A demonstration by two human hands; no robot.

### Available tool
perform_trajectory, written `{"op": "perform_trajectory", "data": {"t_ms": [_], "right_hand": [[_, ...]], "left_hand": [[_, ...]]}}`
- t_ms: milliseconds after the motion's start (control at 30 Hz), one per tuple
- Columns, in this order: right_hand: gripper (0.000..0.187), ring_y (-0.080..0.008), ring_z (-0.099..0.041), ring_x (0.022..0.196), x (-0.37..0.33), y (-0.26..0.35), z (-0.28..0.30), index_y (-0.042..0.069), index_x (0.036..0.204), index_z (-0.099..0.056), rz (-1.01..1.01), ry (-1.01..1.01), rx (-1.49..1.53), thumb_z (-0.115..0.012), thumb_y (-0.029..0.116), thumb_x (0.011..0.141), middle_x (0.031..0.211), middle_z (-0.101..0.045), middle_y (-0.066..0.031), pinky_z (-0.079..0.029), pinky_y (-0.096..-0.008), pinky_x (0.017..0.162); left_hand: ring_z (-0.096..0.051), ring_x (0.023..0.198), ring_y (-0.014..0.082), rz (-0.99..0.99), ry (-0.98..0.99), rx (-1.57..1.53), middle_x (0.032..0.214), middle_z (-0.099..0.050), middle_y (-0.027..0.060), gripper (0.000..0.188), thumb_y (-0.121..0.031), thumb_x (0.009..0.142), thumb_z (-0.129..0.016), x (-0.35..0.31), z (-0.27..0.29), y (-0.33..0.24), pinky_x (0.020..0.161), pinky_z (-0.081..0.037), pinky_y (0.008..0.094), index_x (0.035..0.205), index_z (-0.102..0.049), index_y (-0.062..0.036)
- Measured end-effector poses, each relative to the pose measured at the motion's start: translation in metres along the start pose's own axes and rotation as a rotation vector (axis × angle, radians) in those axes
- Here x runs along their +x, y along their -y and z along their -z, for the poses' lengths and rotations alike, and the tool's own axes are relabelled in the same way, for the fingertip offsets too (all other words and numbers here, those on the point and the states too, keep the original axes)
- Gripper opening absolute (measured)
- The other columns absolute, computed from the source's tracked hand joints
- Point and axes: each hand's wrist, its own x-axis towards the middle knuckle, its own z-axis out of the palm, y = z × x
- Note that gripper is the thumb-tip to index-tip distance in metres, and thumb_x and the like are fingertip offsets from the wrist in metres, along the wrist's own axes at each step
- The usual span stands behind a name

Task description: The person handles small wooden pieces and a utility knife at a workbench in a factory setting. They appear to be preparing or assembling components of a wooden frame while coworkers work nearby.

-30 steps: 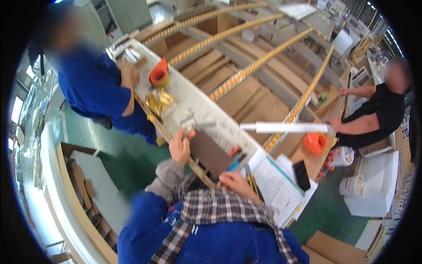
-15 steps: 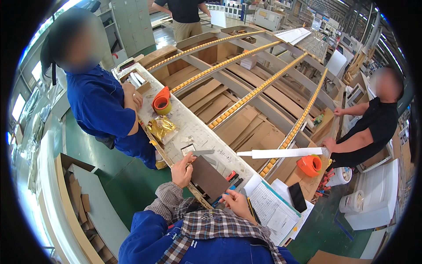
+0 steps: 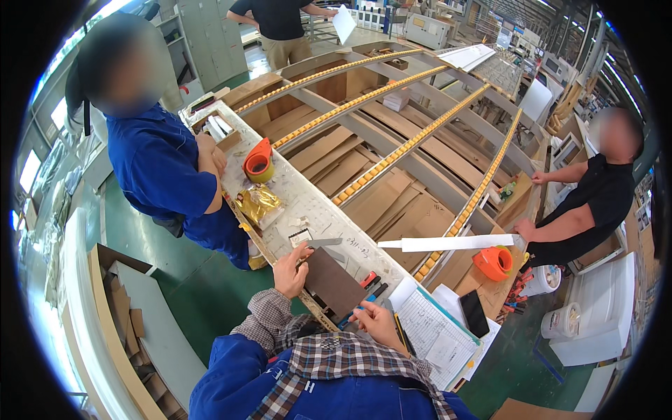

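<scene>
A dark brown rectangular panel [image 3: 336,283] lies tilted across the near edge of the white worktop. My left hand [image 3: 290,273] is closed on its left edge, thumb and forefinger near the upper corner. At the lower right corner my right hand [image 3: 379,325] is bent into a pinch; what lies between its fingertips is hidden. Beyond the panel is a flat grey metal strip [image 3: 326,242], beside a small white card [image 3: 299,238]. Red-and-black handled tools [image 3: 373,285] lie just right of the panel, and something blue shows by its lower edge.
Right of me are written sheets [image 3: 437,332], a black phone [image 3: 474,313] and an orange tape dispenser [image 3: 493,263]. Another dispenser [image 3: 258,161] and a gold packet [image 3: 259,204] lie left. Yellow roller rails [image 3: 409,145] cross the frame ahead. Co-workers stand left [image 3: 161,168] and right [image 3: 591,189].
At the back, a standing person has shifted left and raised a white sheet, tilting it. My hands and the brown panel have hardly moved.
</scene>
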Motion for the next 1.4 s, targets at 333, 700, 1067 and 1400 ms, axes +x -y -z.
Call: {"op": "perform_trajectory", "data": {"t_ms": [333,700,1067,1400], "right_hand": [[0.039,-0.0045,-0.051,0.058,-0.005,0.009,-0.003,-0.005,0.116,-0.049,-0.009,0.026,-0.026,-0.055,0.018,0.085,0.077,-0.064,-0.0060,-0.041,-0.0186,0.053],[0.036,-0.0054,-0.051,0.058,-0.004,0.007,-0.001,-0.005,0.107,-0.055,-0.072,0.110,-0.140,-0.053,0.023,0.085,0.077,-0.064,-0.0051,-0.042,-0.0191,0.053],[0.032,-0.0062,-0.052,0.060,-0.006,0.002,-0.001,-0.004,0.099,-0.060,-0.099,0.186,-0.135,-0.053,0.024,0.086,0.076,-0.063,-0.0053,-0.042,-0.0197,0.055],[0.029,-0.0050,-0.051,0.061,-0.009,0.012,-0.006,-0.003,0.095,-0.060,-0.131,0.181,-0.121,-0.053,0.023,0.086,0.074,-0.062,-0.0042,-0.041,-0.0190,0.056]], "left_hand": [[-0.061,0.081,0.0265,0.010,-0.083,-0.005,0.092,-0.064,0.0117,0.043,-0.008,0.073,-0.045,-0.002,-0.005,0.005,0.074,-0.047,0.0337,0.116,-0.049,-0.0029],[-0.060,0.070,0.0241,0.047,-0.158,0.018,0.083,-0.064,0.0123,0.035,-0.009,0.075,-0.049,-0.003,-0.009,0.005,0.066,-0.047,0.0334,0.108,-0.053,0.0005],[-0.057,0.074,0.0286,0.128,-0.265,0.009,0.074,-0.060,0.0101,0.028,-0.012,0.075,-0.055,-0.007,-0.014,0.007,0.068,-0.044,0.0372,0.100,-0.055,-0.0005],[-0.055,0.073,0.0286,0.176,-0.258,-0.059,0.075,-0.060,0.0105,0.031,-0.010,0.076,-0.046,-0.009,-0.013,0.013,0.070,-0.043,0.0377,0.106,-0.051,0.0000]]}}
